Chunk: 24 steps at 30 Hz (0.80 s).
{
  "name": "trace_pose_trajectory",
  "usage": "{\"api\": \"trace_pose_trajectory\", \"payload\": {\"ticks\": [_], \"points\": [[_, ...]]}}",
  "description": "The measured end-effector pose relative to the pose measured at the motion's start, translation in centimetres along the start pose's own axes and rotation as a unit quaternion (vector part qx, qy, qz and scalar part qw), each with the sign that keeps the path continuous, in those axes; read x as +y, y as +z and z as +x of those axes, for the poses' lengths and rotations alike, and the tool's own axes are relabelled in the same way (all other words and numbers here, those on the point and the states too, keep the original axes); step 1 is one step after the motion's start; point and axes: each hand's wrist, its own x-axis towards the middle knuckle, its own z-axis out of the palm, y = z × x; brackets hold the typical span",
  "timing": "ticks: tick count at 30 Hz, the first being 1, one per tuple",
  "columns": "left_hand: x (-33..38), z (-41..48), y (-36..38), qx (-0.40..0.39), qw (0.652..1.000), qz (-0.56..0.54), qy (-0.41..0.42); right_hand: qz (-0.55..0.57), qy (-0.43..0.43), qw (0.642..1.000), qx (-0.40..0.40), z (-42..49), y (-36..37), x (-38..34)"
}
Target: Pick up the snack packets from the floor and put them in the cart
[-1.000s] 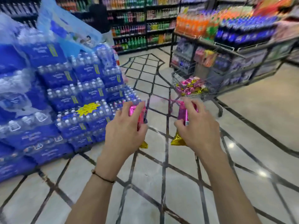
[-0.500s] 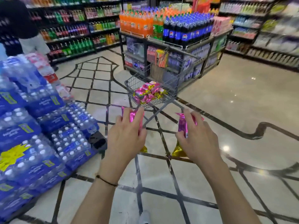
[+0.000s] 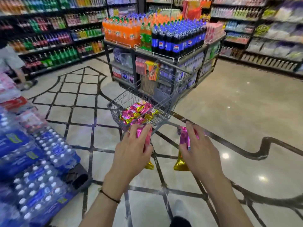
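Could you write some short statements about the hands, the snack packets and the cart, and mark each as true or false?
1. The left hand grips a pink and gold snack packet. True.
2. The right hand is empty. False: it grips a second packet.
3. The wire cart holds nothing. False: pink packets lie in its basket.
4. Soda bottles stand on the display behind the cart. True.
5. Packs of water bottles are stacked at the left. True.

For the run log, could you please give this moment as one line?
left hand: grips left packet | right hand: grips right packet | cart: ahead, holds more packets
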Motion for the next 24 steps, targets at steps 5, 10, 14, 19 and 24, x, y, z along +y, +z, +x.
{"api": "trace_pose_trajectory", "payload": {"ticks": [5, 10, 14, 19, 24], "points": [[0.4, 9.9, 4.8, -0.004, 0.999, 0.009, -0.048, 0.029, -0.035, 0.998, -0.038, 11.0, 4.7, 3.9], [1.1, 19.8, 6.8, -0.01, 0.996, 0.012, -0.083, 0.041, -0.086, 0.991, -0.091, 21.3, 7.3, 6.9], [-0.2, 25.9, 8.5, -0.006, 0.991, 0.027, -0.131, 0.06, -0.115, 0.986, -0.107, 29.1, 9.0, 7.4], [-3.6, 32.3, 12.8, -0.032, 0.983, 0.026, -0.181, 0.066, -0.153, 0.978, -0.127, 37.1, 12.3, 7.6], [-8.8, 39.9, 17.6, -0.053, 0.976, 0.024, -0.208, 0.053, -0.167, 0.971, -0.162, 46.0, 17.7, 6.6]]}}
